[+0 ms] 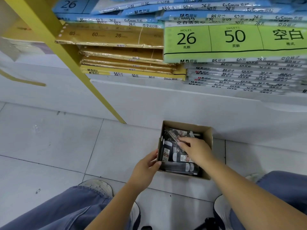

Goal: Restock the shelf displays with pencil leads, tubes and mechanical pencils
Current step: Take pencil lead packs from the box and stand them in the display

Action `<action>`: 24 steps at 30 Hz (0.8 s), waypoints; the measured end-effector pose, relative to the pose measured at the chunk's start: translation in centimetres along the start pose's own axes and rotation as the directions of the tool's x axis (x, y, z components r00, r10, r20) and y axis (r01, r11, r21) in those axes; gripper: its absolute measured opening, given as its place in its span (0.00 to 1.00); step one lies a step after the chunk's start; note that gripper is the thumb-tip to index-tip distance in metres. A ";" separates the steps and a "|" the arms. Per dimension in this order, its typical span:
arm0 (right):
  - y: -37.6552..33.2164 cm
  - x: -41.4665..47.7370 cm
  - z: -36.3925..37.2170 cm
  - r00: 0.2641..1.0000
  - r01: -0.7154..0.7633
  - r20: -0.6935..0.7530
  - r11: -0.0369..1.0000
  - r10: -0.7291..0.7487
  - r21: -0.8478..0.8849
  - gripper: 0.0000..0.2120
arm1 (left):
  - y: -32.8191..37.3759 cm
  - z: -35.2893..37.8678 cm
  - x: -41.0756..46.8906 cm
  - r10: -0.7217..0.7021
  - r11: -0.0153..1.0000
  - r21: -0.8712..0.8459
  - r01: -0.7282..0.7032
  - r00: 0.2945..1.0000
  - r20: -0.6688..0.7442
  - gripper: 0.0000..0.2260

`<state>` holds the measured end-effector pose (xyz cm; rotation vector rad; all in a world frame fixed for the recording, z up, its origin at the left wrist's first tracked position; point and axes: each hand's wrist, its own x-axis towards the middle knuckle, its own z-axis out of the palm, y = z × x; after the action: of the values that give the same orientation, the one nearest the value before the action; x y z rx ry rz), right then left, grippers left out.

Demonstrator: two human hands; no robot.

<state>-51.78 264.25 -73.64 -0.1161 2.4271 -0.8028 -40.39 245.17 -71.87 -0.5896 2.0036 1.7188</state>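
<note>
while the cardboard box (pixel 206 135) sits on the pale tiled floor (pixel 49 138), just in front of the white shelf base (pixel 166 100), the left hand (pixel 146 165) closes its grip on the box's left wall, thumb over the rim and fingers outside. inside the box lie the dark lead tubes (pixel 177 168), packed in a loose jumble with red-and-white labels showing. right of the left hand, the right hand (pixel 196 150) reaches into the box from the near right side, its fingertips (pixel 181 141) pinched on one lead pack (pixel 173 136) tilted up at the far end. above the box, stacked paper refill packs (pixel 232 39) fill the shelf.
</note>
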 end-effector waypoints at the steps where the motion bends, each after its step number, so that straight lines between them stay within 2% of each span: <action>1: 0.0 0.1 0.0 1.000 -0.011 -0.019 1.000 0.012 0.028 0.17 | -0.1 0.0 0.0 -0.001 1.000 -0.003 0.001 1.000 0.000 0.21; 4: 0.2 0.9 -0.5 0.996 -0.084 0.026 0.991 0.082 0.101 0.21 | -0.3 0.0 0.1 0.000 1.000 -0.004 0.000 1.000 -0.007 0.20; 8: 0.2 1.8 -0.9 0.978 -0.109 0.183 0.994 0.102 0.025 0.31 | -0.5 0.0 0.2 -0.007 1.000 0.011 0.007 1.000 -0.007 0.21; 14: 0.7 2.2 -0.8 0.968 -0.123 0.227 0.991 0.109 0.050 0.24 | -0.6 0.0 0.3 0.006 1.000 -0.001 -0.006 1.000 -0.005 0.21; 18: 0.7 1.9 -1.2 0.979 -0.101 0.187 0.990 0.081 0.100 0.21 | -0.6 0.0 0.2 0.006 1.000 -0.009 -0.006 1.000 0.003 0.21; 24: 0.1 1.6 -1.5 0.975 -0.106 0.208 0.989 0.083 0.104 0.25 | -0.3 0.1 0.1 -0.007 1.000 -0.025 0.007 1.000 -0.008 0.21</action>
<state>-53.86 264.72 -73.52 -0.0358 2.1730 -0.8420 -40.31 245.21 -72.14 -0.6122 1.9867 1.7420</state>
